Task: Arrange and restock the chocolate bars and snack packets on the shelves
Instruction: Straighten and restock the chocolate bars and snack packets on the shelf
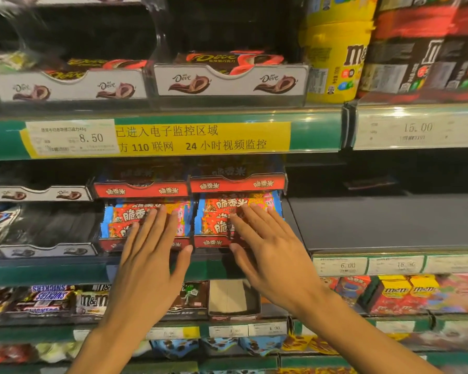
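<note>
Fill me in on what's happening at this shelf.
A person is tidying snack stock on the middle shelf. The left hand lies flat on the red packets in the left tray, and the right hand presses the packets in the right tray. The shelf space to the right holds no stock.

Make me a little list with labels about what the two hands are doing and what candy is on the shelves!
left hand: flat, fingers straight, resting on the left red packets
right hand: flat, fingers spread, resting on the right red packets
packets' home: two red display boxes, side by side on the middle shelf
shelf above: Dove bars and a yellow m&m's tub
shelf below: Snickers bars, an empty cardboard box
beside the right hand: bare dark shelf
</note>
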Demonstrator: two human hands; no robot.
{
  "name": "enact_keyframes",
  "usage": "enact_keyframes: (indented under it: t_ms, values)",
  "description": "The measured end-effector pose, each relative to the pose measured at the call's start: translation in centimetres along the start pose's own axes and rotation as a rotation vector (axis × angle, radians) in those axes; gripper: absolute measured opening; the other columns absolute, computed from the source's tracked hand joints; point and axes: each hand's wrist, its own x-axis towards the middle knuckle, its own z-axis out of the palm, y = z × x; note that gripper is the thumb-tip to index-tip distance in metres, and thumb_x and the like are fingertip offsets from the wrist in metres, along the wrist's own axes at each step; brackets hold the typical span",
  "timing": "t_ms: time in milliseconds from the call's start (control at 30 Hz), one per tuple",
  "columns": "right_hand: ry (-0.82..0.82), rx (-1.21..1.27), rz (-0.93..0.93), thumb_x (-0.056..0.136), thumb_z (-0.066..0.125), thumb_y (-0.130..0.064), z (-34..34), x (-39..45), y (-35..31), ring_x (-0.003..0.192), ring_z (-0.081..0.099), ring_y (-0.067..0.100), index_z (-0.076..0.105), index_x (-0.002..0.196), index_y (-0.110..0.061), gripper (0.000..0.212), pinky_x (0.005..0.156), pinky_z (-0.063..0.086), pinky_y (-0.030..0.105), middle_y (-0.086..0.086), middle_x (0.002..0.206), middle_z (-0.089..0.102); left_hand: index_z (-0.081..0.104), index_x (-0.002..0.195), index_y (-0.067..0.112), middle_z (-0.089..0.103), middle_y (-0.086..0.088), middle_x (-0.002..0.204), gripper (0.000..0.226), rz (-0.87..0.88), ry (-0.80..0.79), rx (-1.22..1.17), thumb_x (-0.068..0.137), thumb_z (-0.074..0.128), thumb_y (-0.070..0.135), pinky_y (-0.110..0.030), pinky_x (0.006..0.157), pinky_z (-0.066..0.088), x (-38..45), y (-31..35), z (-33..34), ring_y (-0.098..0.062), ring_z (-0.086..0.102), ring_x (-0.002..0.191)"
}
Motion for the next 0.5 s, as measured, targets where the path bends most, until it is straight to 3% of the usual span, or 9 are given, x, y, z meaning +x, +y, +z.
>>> enact_keyframes:
  t_ms: [67,133,200,267,400,500]
  values:
    - [0.070,0.067,0.009,0.099,0.049,-0.039,-0.8,-0.4,0.6,0.129,0.049,0.018,0.057,0.133,-0.019,0.040,0.113,0.032,0.029,0.000,0.137,0.057,0.038,0.150,0.022,0.032,0.003,0.157,0.062,0.002,0.048,-0.056,0.096,0.032,0.052,-0.039,0.119,0.017,-0.1,1.9,-0.8,-0.012,0.022,0.146]
    - [0.127,0.101,0.039,0.096,0.054,-0.035,-1.9,-1.2,1.9,0.108,0.055,0.015,0.061,0.118,-0.020,0.027,0.094,0.043,0.028,-0.004,0.117,0.063,0.057,0.131,0.021,0.050,0.006,0.136,0.050,0.050,0.094,-0.126,0.093,0.038,0.047,-0.037,0.109,0.033,-0.2,4.5,-1.3,-0.016,0.043,0.127]
    - [0.135,0.092,0.098,0.093,0.056,-0.032,-2.9,-1.9,4.1,0.090,0.055,0.015,0.061,0.106,-0.022,0.018,0.076,0.046,0.031,-0.006,0.101,0.063,0.063,0.114,0.024,0.056,0.010,0.116,0.036,0.144,0.126,-0.189,0.090,0.042,0.041,-0.029,0.098,0.034,-0.2,7.7,-1.1,-0.013,0.048,0.108]
    - [0.104,0.076,0.179,0.091,0.055,-0.032,-3.8,-2.6,6.9,0.085,0.055,0.017,0.061,0.101,-0.023,0.015,0.071,0.048,0.034,-0.006,0.093,0.062,0.063,0.105,0.027,0.057,0.013,0.105,0.028,0.235,0.089,-0.241,0.088,0.044,0.039,-0.023,0.092,0.033,0.3,11.2,-0.1,-0.009,0.048,0.099]
    - [-0.020,0.000,0.339,0.087,0.060,-0.028,-4.9,-3.6,13.1,0.094,0.059,0.025,0.061,0.103,-0.021,0.018,0.075,0.049,0.037,-0.001,0.099,0.064,0.062,0.117,0.030,0.059,0.012,0.111,0.037,0.359,-0.053,-0.244,0.089,0.042,0.044,-0.026,0.093,0.038,2.8,18.1,3.2,-0.011,0.054,0.105]
    - [-0.079,-0.022,0.443,0.088,0.061,-0.028,-5.6,-3.9,17.2,0.102,0.059,0.030,0.062,0.111,-0.019,0.025,0.077,0.049,0.038,0.005,0.108,0.064,0.052,0.133,0.032,0.052,0.010,0.127,0.040,0.400,-0.204,-0.164,0.098,0.041,0.047,-0.030,0.102,0.033,5.3,21.3,5.3,-0.014,0.045,0.121]
